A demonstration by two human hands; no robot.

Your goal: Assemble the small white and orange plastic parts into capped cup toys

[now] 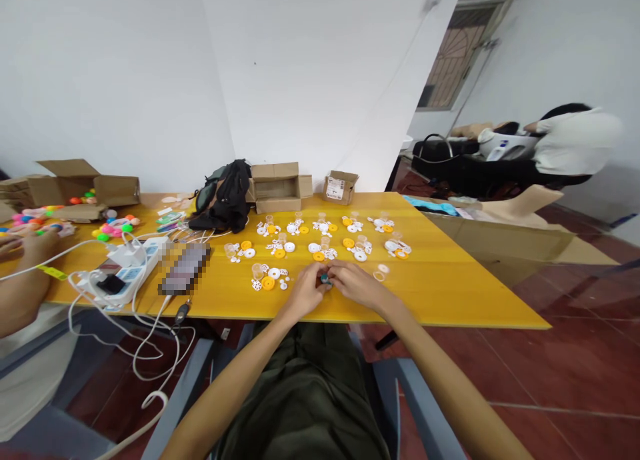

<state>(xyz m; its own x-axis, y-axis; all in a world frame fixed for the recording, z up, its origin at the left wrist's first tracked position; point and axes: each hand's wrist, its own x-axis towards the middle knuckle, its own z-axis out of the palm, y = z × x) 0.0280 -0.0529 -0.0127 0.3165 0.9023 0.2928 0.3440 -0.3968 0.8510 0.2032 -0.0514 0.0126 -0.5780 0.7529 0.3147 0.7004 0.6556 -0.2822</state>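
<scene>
Near the front edge of the table, my left hand (309, 289) and my right hand (351, 281) meet, fingers closed from both sides around a small dark teal piece (325, 279). Its kind is too small to make out, and the fingertips hide part of it. Just right of my right hand lie a clear ring (379, 276) and a white ring (383, 269). Left of my left hand is a group of small parts: a yellow wheel (268, 283), a white wheel (274, 273) and a clear cup (257, 271). Several similar groups stand in rows beyond my hands.
A power strip (127, 273) with tangled white cables and a phone (186, 269) lie at left. Another person's arm (30, 273) rests by colourful beads (117, 228). A black bag (225, 197) and cardboard boxes (276, 195) line the wall. A large carton (480, 237) stands right of the table.
</scene>
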